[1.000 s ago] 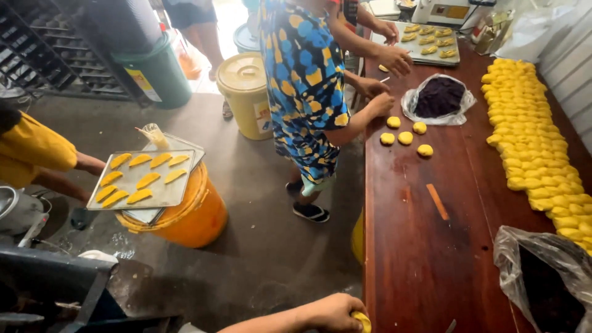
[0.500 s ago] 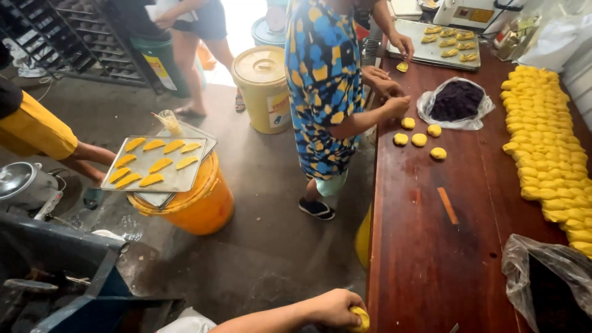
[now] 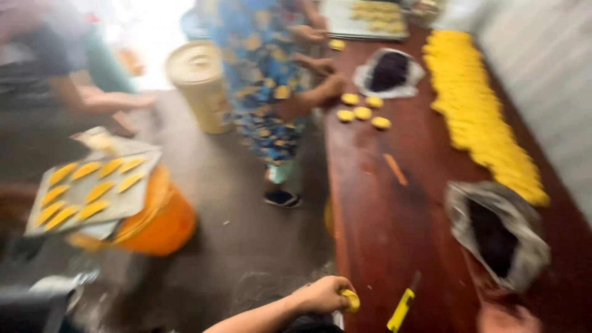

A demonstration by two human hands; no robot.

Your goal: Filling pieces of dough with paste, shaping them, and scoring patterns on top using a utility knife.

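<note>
Dough ball (image 3: 351, 300) at the table (image 3: 394, 234) edge.
Your left hand (image 3: 324, 294) is closing around it; your right hand (image 3: 502, 319) is barely showing, grip unclear.

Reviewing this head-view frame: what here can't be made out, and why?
- Left hand grips a yellow dough piece; motion blur and the fingers hide its shape.
- Right hand: cut off by the bottom edge, so whether it holds anything is unclear.
- Dark filling in the near bag: smeared, texture unreadable.
- Yellow-handled tool: its lower end is cut off by the bottom edge.
</note>
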